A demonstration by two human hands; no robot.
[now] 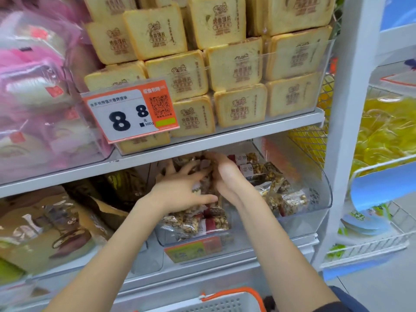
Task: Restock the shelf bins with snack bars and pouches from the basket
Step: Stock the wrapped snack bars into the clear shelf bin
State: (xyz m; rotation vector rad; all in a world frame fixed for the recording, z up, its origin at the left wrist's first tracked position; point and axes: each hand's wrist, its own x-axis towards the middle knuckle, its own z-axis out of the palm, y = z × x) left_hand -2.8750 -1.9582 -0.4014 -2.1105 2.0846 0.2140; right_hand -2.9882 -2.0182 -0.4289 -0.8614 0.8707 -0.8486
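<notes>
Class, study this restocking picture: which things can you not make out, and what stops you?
- Basket, head view: cut off by the bottom edge; contents unseen.
- Snack bars between the left hand and right hand: count hidden by the fingers.
- Lower price tag: print blurred.
- Pink packs: blurred.

Snack bars (pixel 198 219) lie in the clear bin (pixel 319 199) on the lower shelf, both hands among them. Toast packs (pixel 238 64) stack at twelve o'clock above; basket (pixel 227 302) at six

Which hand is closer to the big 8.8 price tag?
Left. The left hand is in the nut-bar bin, almost under the price tag; the right hand is farther right.
</notes>
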